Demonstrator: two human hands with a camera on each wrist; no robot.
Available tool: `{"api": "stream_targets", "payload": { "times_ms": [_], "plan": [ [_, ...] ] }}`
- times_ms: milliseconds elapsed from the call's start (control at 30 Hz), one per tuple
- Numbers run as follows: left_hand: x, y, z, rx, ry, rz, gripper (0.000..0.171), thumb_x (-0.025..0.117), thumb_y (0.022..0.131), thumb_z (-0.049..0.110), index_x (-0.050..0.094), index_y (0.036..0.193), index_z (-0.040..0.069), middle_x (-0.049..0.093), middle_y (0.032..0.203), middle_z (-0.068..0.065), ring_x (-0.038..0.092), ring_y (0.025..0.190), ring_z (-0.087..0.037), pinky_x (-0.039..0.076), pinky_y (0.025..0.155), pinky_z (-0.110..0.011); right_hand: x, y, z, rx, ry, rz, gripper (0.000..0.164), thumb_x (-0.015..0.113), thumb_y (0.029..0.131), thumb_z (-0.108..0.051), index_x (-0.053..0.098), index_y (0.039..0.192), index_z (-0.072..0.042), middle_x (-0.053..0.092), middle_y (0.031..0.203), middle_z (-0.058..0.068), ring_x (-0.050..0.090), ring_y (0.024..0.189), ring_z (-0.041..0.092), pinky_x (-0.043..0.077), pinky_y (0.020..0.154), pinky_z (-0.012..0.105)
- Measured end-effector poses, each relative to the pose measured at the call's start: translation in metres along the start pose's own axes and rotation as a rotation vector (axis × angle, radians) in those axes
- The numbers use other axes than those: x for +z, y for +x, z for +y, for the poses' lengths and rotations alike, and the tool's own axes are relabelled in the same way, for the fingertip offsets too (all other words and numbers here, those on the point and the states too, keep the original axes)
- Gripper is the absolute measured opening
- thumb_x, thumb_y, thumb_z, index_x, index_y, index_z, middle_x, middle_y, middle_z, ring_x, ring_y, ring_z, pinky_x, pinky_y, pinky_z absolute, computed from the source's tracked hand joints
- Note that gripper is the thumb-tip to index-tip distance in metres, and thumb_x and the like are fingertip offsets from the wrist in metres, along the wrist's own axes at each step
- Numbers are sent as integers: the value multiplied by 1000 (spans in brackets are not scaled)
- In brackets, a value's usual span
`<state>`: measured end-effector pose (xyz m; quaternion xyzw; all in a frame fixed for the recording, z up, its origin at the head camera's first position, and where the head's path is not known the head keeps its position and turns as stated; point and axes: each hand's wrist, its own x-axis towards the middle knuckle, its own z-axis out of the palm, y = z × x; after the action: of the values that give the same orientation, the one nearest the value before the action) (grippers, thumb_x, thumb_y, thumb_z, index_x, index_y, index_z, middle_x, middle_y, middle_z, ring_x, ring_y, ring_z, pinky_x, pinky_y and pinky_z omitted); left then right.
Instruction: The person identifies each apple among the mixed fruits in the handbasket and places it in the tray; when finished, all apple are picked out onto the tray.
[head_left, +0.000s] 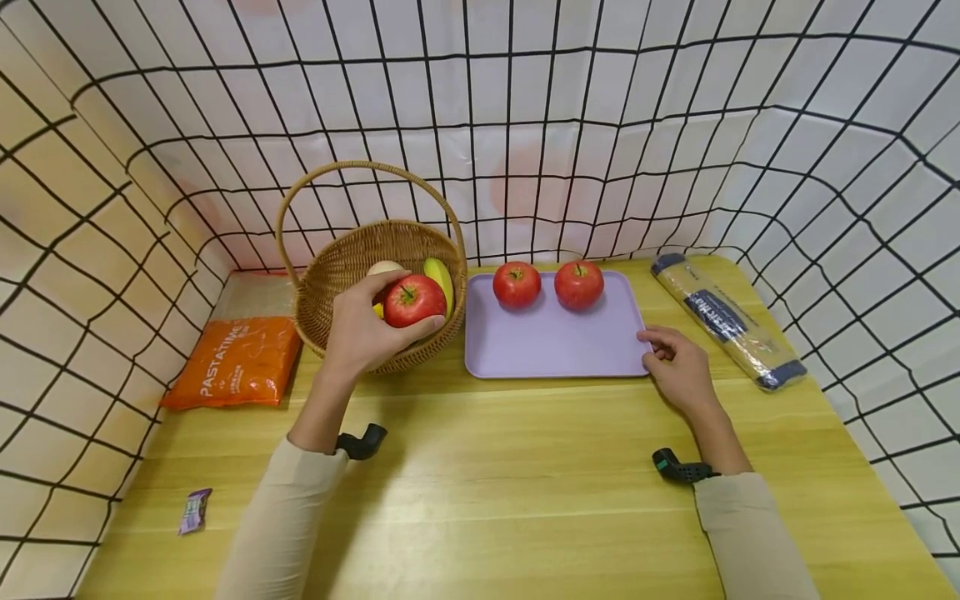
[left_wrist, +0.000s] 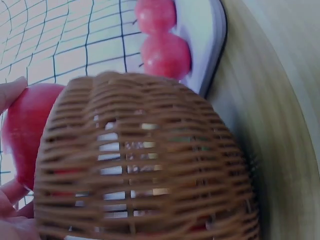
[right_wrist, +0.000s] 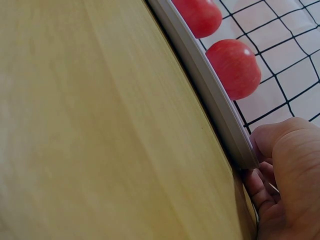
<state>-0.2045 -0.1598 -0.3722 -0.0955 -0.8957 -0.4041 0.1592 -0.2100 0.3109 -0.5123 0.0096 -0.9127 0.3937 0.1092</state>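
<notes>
My left hand (head_left: 365,327) grips a red apple (head_left: 414,302) by its sides, over the front of a wicker basket (head_left: 322,279) with a tall handle. Inside the basket I see a yellow banana (head_left: 440,279) and a pale round item (head_left: 385,267), partly covered by the hand and apple. From the left wrist view, the basket's woven wall (left_wrist: 150,165) hides much of the held apple (left_wrist: 31,130). My right hand (head_left: 678,367) pinches the right rim of a lilac tray (head_left: 555,346). Two red apples (head_left: 517,285) (head_left: 579,285) sit side by side at the tray's back.
An orange pasta bag (head_left: 240,362) lies left of the basket. To the tray's right is a long clear-and-blue noodle packet (head_left: 727,321). A small purple wrapped snack (head_left: 195,511) lies at the table's front left. Grid-patterned white sheeting (head_left: 547,150) encloses the back and sides.
</notes>
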Motion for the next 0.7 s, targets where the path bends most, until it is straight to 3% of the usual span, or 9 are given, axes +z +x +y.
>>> {"api": "stream_targets", "payload": {
  "times_ms": [133,300,533,700],
  "plan": [
    [7,2,6,9,-3,13,76,91,68,55,69,132,20,72,125,-5,66,112,-25,56,92,-51,0,0,-1,-3,7,5,35,64,91,-2,73,124,-4,64,136,14,53,90,10,40,72,6],
    [17,5,12,84,-67,48,74,91,69,52,70,133,23,71,127,-2,66,112,-20,60,89,-45,-1,0,-3,-7,10,7,34,64,91,-2,73,124,-4,65,136,14,53,89,6,40,71,5],
    [34,5,24,102,-166,13,74,89,74,51,66,139,25,65,139,3,63,122,-15,60,94,-41,-2,-1,-6,6,23,4,34,64,91,-1,73,124,-4,64,137,16,52,89,5,39,72,4],
    [49,4,32,97,-218,-26,72,91,73,51,65,135,27,69,129,5,66,111,-11,61,89,-37,-3,-2,-7,6,27,0,35,64,91,0,73,124,-4,64,138,16,53,89,8,39,71,4]
  ]
}}
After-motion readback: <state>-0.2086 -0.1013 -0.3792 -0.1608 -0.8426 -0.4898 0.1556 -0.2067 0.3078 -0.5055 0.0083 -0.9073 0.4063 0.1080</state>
